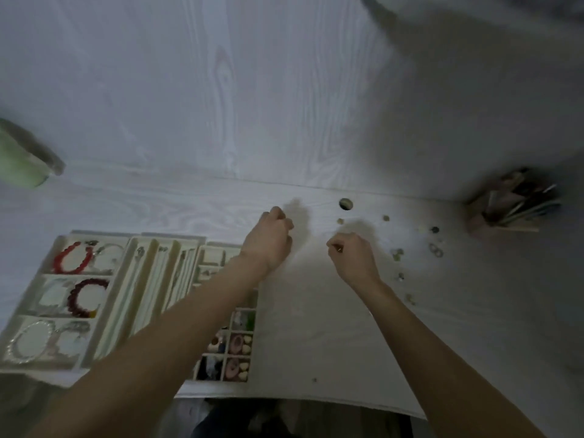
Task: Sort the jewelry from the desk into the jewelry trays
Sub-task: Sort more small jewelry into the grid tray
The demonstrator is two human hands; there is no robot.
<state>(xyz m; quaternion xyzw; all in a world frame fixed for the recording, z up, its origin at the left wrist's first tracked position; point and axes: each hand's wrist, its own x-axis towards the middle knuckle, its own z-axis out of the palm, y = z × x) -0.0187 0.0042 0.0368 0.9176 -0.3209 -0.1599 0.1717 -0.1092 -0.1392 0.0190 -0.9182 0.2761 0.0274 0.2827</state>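
A white desk (316, 311) holds cream jewelry trays (104, 298) left of the hands, their long compartments running from the near edge toward the wall. The left hand (268, 241) hovers just right of the trays, fingers curled; whether it holds anything is unclear. The right hand (354, 257) pinches a tiny piece (338, 248). Loose jewelry (410, 260) lies scattered right of it.

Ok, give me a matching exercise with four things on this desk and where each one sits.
Things:
1. red bead bracelet
2. green cup
3. pen holder
4. right hand

Places:
A. far right, by the wall
B. far compartment of the leftmost tray
C. left edge of the view
D. mid-desk, beside the loose small pieces

Pairs: 1-B, 2-C, 3-A, 4-D
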